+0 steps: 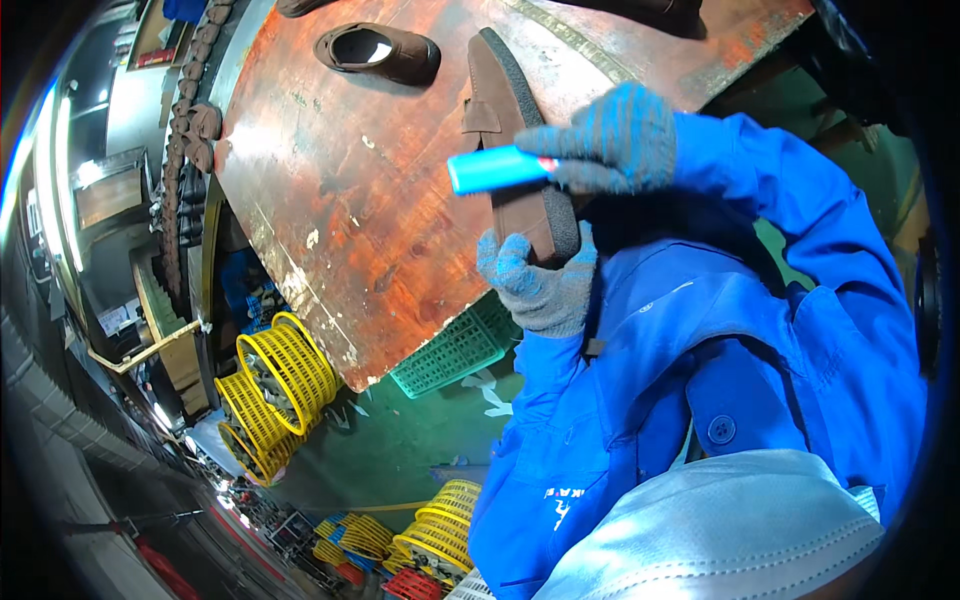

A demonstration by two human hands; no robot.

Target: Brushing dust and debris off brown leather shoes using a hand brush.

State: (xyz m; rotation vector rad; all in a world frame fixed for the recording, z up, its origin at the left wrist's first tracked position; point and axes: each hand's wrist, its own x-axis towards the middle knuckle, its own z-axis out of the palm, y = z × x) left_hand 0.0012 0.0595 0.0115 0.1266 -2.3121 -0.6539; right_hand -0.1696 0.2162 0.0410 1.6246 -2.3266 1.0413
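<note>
A brown shoe (524, 222) with a dark, rough-textured sole is tilted at the near right edge of the worktable, its sole edge facing right. My left hand (545, 290), in a grey and blue knit glove, grips the shoe's near end with fingers and thumb on either side. In my right hand (622, 145), gloved the same way, is a bright blue brush (500, 170), held level across the middle of the shoe. It hides part of the shoe's upper, and whether it touches is hard to tell. Another brown shoe (405, 58) stands farther off to the left.
The worn reddish worktable (370, 200) has more brown shoes at its far edge. A line of brown shoes (180, 150) runs along the left. A green crate (455, 350) sits under the table edge. Yellow baskets (290, 375) stand on the green floor.
</note>
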